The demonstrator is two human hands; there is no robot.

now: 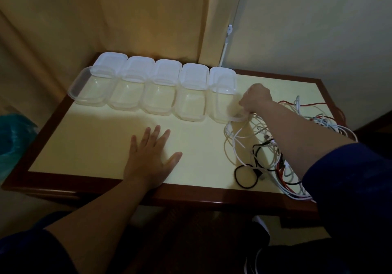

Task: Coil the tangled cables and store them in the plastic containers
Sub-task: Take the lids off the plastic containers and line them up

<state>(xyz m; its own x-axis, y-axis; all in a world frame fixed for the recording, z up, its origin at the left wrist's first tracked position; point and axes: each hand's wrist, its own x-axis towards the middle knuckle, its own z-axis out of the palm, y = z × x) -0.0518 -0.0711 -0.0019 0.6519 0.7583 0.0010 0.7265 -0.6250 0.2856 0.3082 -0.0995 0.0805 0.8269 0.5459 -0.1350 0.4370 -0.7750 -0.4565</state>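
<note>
A tangle of white, black and red cables (pixel 273 146) lies at the table's (pixel 106 146) right end beside five open clear containers (pixel 154 91), the right hand (pixel 255 100) gripping white strands, the left hand (pixel 151 153) flat, fingers spread.

The single head view looked forward and steeply down, close over the table (pixel 89 138), from its near edge.

Domestic room, prob. bedroom or hotel rm. Evidence: small wood-framed table (pixel 191 197) w/ cream top set in far corner; yellow curtain (pixel 131 15) behind, far left; plain painted wall (pixel 318 30) far right; dim warm indoor lighting.
</note>
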